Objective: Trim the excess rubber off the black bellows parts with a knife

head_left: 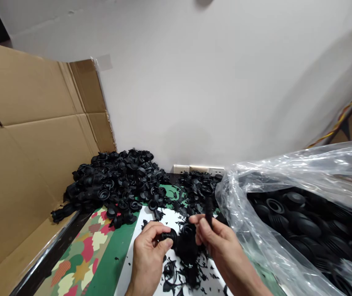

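my left hand (148, 257) pinches a black ribbed piece (170, 236) between thumb and curled fingers, over a white sheet (146, 214) on the worktop (108, 269). my right hand (217, 238), just beside it, grips a slim dark thing (209, 211); a heap of black pieces (117, 176) lies beyond, to my left.

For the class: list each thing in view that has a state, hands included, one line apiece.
Left hand: closed on a ribbed black part.
Right hand: closed on a dark slender object.
Clear plastic bag: open, holding black parts.
White sheet: littered with black scraps.
Heap: loosely piled.
Cardboard: standing, creased.
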Demonstrator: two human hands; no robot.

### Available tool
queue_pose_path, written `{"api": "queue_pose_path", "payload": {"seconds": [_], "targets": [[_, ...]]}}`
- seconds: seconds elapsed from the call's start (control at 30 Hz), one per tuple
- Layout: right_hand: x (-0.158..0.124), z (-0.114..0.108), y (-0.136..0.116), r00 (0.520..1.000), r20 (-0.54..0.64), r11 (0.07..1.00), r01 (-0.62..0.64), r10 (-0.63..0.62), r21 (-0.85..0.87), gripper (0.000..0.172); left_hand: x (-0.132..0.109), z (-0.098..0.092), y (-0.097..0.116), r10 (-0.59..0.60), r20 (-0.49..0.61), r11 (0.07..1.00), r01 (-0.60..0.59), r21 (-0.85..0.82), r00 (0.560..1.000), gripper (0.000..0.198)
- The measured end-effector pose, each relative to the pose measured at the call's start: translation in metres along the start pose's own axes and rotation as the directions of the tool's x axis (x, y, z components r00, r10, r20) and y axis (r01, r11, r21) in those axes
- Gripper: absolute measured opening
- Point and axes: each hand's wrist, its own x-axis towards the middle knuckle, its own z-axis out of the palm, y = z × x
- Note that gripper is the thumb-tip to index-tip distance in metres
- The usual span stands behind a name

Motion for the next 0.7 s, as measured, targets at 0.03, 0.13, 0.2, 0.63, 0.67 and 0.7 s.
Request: {"api": "queue_pose_path", "payload": {"seconds": [0.03,0.13,0.2,0.63,0.67,0.7], "targets": [[0.000,-0.003,-0.003,1.000,-0.030,1.000,0.008,-0.008,0.014,0.055,0.000,0.000,0.000,-0.003,0.001,1.000,0.003,-0.003,1.000,0.014],[0.000,-0.007,-0.008,0.999,-0.025,0.999,-0.021,0.022,0.037,0.060,-0.002,0.000,0.001,-0.023,0.004,0.999,0.023,-0.026,1.000,0.014],[-0.002,-0.007,-0.009,0.997,0.020,0.994,-0.080,0.079,0.071,0.061,-0.003,0.000,0.002,-0.033,0.009,0.999,0.033,-0.039,0.999,0.014],[-0.013,0.013,-0.008,0.995,0.010,0.967,-0.103,0.103,0.232,0.045,-0.009,0.003,0.001,-0.041,0.093,0.996,0.048,-0.081,0.995,0.019],[-0.014,0.014,-0.006,0.997,-0.016,0.974,-0.070,0.075,0.213,0.045,-0.009,0.003,0.001,-0.042,0.091,0.995,0.051,-0.088,0.995,0.019],[-0.014,0.014,-0.005,0.998,-0.041,0.979,-0.041,0.050,0.199,0.044,-0.010,0.003,0.002,-0.043,0.088,0.995,0.051,-0.091,0.995,0.019]]}}
